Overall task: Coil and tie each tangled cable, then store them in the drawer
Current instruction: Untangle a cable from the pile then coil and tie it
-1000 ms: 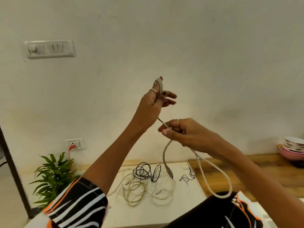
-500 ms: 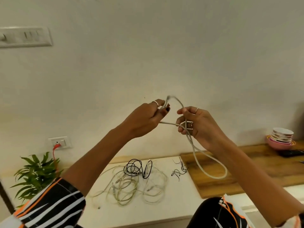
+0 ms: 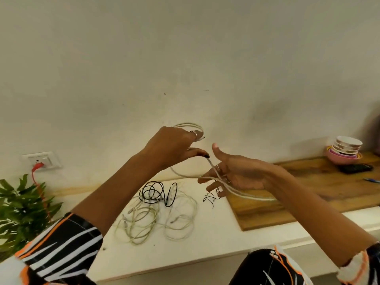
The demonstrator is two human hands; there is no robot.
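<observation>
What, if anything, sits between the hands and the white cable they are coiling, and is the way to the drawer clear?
Nothing does: the left hand grips the white cable coil, and strands lie across the open right hand. No drawer shows in the head view, so that path cannot be judged.

A white cable [image 3: 230,187] hangs looped in mid-air above tangled cables [image 3: 158,210] on the tabletop.

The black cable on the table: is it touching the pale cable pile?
Touching. The head view shows the black cable lying across the pale cable pile, their loops overlapping.
</observation>
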